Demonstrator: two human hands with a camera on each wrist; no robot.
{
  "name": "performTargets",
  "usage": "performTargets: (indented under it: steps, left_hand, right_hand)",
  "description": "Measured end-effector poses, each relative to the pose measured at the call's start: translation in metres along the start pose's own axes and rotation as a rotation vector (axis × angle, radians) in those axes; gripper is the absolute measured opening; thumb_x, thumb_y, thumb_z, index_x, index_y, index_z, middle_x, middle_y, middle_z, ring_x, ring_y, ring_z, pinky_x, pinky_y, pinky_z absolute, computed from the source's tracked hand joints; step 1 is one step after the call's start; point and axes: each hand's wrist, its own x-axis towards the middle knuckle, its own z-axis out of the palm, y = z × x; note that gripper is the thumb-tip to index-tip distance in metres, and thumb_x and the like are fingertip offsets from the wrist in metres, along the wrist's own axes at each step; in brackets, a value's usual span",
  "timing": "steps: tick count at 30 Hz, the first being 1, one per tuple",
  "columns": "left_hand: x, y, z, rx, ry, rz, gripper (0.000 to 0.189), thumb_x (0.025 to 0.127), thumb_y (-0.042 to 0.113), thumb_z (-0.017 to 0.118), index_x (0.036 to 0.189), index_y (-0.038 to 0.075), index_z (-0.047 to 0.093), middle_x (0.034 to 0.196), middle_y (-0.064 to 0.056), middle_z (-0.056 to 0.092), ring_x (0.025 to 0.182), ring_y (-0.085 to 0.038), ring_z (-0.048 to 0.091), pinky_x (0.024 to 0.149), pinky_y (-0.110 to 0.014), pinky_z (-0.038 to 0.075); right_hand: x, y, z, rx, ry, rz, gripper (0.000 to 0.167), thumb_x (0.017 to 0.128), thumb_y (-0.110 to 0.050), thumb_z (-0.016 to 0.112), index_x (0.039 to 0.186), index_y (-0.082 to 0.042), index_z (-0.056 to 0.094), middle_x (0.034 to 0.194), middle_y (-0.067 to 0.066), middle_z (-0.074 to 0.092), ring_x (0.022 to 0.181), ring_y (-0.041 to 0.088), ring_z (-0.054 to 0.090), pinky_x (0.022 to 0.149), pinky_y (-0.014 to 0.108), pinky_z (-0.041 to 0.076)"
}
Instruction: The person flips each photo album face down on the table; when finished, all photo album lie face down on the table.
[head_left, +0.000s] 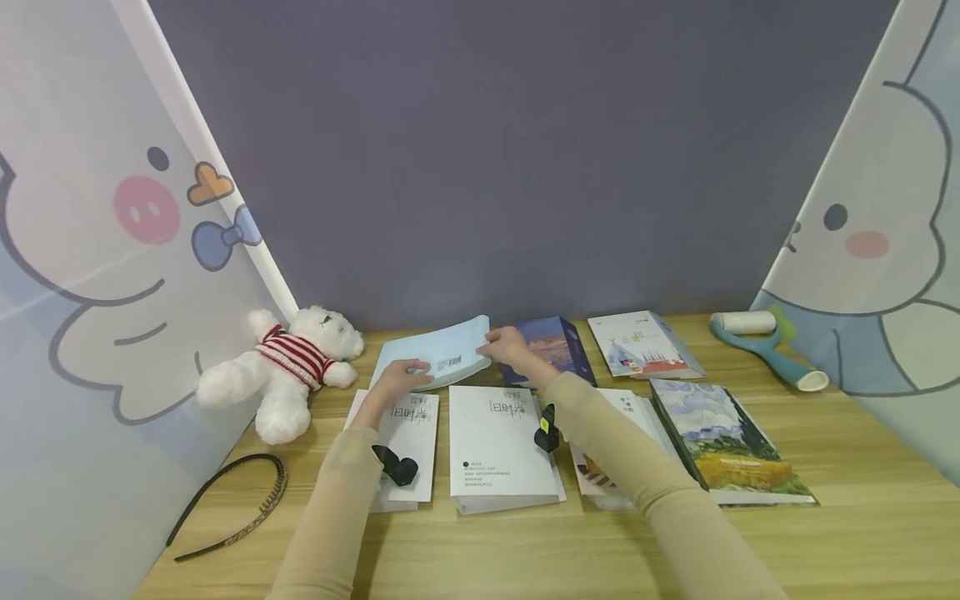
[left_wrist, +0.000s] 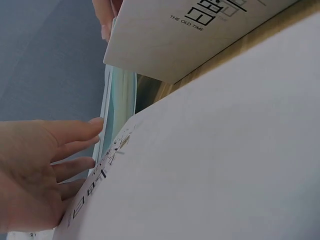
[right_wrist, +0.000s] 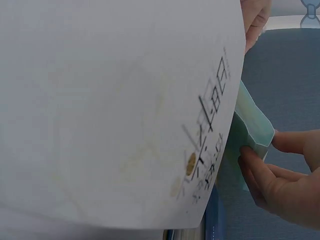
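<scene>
Blue book (head_left: 427,350) spans space between two hands on table (head_left: 525,558). Right hand (head_left: 512,346) pinches its right end; left hand (head_left: 397,380), fingers extended, touches its near edge. Navy book (head_left: 566,346) lies just right of right hand. White book (head_left: 498,450) lies below, between wrists. Toy bear (head_left: 296,362) sits left of left hand; lint roller (head_left: 772,350) rests well right of right hand.

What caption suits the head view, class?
The left hand touches a pale blue book; the right hand pinches its edge.
</scene>
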Motion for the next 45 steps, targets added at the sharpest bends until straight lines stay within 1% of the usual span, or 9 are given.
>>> performTargets:
  steps: [9, 13, 19, 25, 29, 32, 37, 42, 45]
  left_hand:
    - [0.005, -0.001, 0.005, 0.115, 0.009, -0.015, 0.043, 0.091, 0.024, 0.061, 0.129, 0.005, 0.057, 0.150, -0.017, 0.032, 0.139, -0.039, 0.024, 0.114, -0.052, 0.022]
    - [0.006, -0.001, 0.006, 0.139, 0.004, -0.011, 0.043, 0.092, 0.026, 0.059, 0.130, 0.005, 0.056, 0.150, -0.016, 0.031, 0.140, -0.038, 0.023, 0.114, -0.051, 0.020]
    - [0.006, 0.000, 0.008, 0.147, 0.002, 0.010, 0.042, 0.094, 0.026, 0.056, 0.129, 0.003, 0.056, 0.149, -0.019, 0.032, 0.139, -0.039, 0.025, 0.114, -0.051, 0.021]
    - [0.003, 0.002, 0.008, 0.140, 0.025, 0.032, 0.039, 0.095, 0.025, 0.055, 0.126, 0.001, 0.057, 0.146, -0.022, 0.036, 0.136, -0.042, 0.030, 0.112, -0.052, 0.026]
    - [0.001, 0.003, 0.006, 0.140, 0.055, 0.036, 0.038, 0.096, 0.025, 0.054, 0.124, 0.001, 0.059, 0.141, -0.022, 0.043, 0.132, -0.042, 0.035, 0.109, -0.053, 0.030]
    - [-0.003, 0.006, 0.003, 0.145, 0.086, 0.030, 0.037, 0.096, 0.025, 0.053, 0.123, 0.001, 0.060, 0.134, -0.022, 0.051, 0.127, -0.041, 0.042, 0.106, -0.052, 0.035]
    - [-0.013, 0.013, -0.002, 0.159, 0.132, -0.009, 0.035, 0.096, 0.022, 0.053, 0.119, -0.003, 0.062, 0.123, -0.021, 0.060, 0.118, -0.038, 0.052, 0.099, -0.049, 0.043]
    - [-0.018, 0.019, -0.005, 0.283, 0.088, -0.027, 0.036, 0.096, 0.025, 0.052, 0.117, -0.002, 0.063, 0.121, -0.021, 0.061, 0.117, -0.038, 0.053, 0.099, -0.049, 0.043]
    - [-0.018, 0.018, -0.005, 0.326, 0.060, -0.037, 0.037, 0.096, 0.026, 0.053, 0.119, -0.001, 0.063, 0.123, -0.020, 0.060, 0.118, -0.039, 0.052, 0.101, -0.049, 0.041]
  right_hand:
    - [-0.002, 0.006, 0.002, -0.066, -0.061, 0.005, 0.050, 0.089, -0.013, 0.062, 0.134, 0.004, 0.048, 0.137, 0.019, 0.049, 0.126, 0.035, 0.046, 0.104, 0.044, 0.041]
    - [-0.002, 0.007, 0.003, -0.098, -0.111, 0.015, 0.052, 0.089, -0.015, 0.062, 0.134, 0.005, 0.047, 0.138, 0.018, 0.048, 0.128, 0.035, 0.044, 0.105, 0.044, 0.040]
    - [-0.002, 0.009, 0.004, -0.129, -0.146, 0.026, 0.055, 0.089, -0.021, 0.062, 0.136, 0.003, 0.046, 0.141, 0.018, 0.046, 0.131, 0.036, 0.040, 0.108, 0.046, 0.036]
    - [-0.003, 0.010, 0.004, -0.113, -0.187, -0.005, 0.060, 0.089, -0.019, 0.062, 0.142, -0.002, 0.039, 0.144, 0.019, 0.041, 0.132, 0.036, 0.039, 0.107, 0.047, 0.037]
    - [-0.006, 0.006, 0.003, -0.107, -0.200, -0.032, 0.061, 0.088, -0.019, 0.063, 0.142, -0.003, 0.039, 0.144, 0.020, 0.040, 0.132, 0.036, 0.039, 0.106, 0.048, 0.037]
    - [-0.010, 0.001, 0.000, -0.101, -0.227, -0.044, 0.058, 0.089, -0.019, 0.063, 0.141, -0.004, 0.041, 0.144, 0.020, 0.040, 0.132, 0.037, 0.038, 0.107, 0.050, 0.035]
    - [-0.016, -0.001, -0.002, -0.119, -0.314, -0.035, 0.053, 0.092, -0.022, 0.060, 0.140, -0.007, 0.044, 0.143, 0.016, 0.043, 0.133, 0.034, 0.038, 0.108, 0.050, 0.034]
    - [-0.016, 0.001, -0.001, -0.151, -0.357, -0.035, 0.054, 0.094, -0.026, 0.057, 0.142, -0.010, 0.041, 0.145, 0.011, 0.043, 0.134, 0.032, 0.038, 0.109, 0.048, 0.034]
    - [-0.014, 0.004, 0.002, -0.172, -0.368, -0.036, 0.054, 0.094, -0.026, 0.056, 0.143, -0.010, 0.040, 0.146, 0.010, 0.041, 0.134, 0.031, 0.038, 0.109, 0.047, 0.034]
